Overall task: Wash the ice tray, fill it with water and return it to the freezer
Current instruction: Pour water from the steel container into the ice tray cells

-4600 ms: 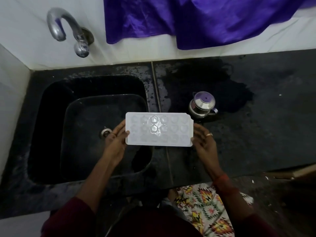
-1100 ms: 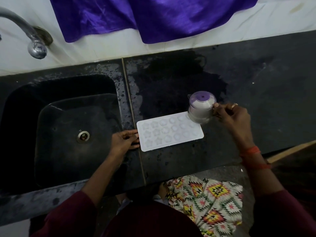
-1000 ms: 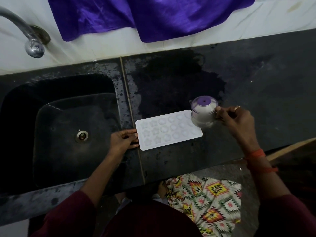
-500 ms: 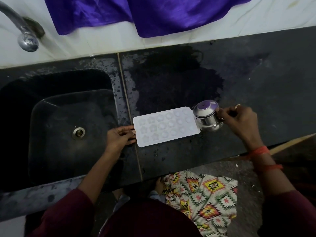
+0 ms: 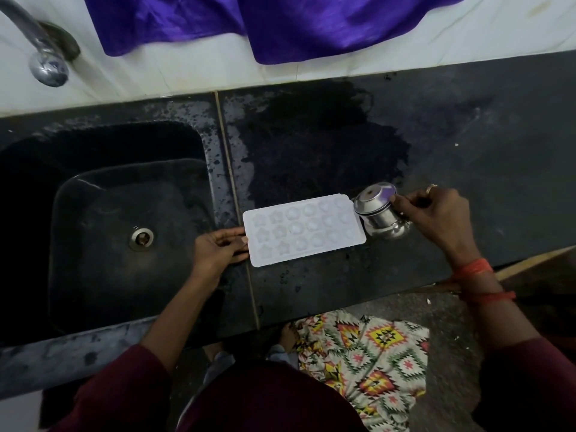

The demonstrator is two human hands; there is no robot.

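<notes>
the tray (image 5: 304,229) lies flat on the counter (image 5: 467,151) just right of the sink (image 5: 109,229), its left short edge touching the straight fingertips of the left hand (image 5: 218,249), which grasps nothing. its far right corner is just beside the right hand (image 5: 436,213), whose fingers are curled round the handle side of a steel cup (image 5: 378,213). the cup is tilted with its mouth toward that corner, and i cannot tell whether water runs from it.

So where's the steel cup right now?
In the head view, right of centre: the cup, held by the right hand, is tilted toward the right end of the tray, over the counter, right of the sink.
</notes>
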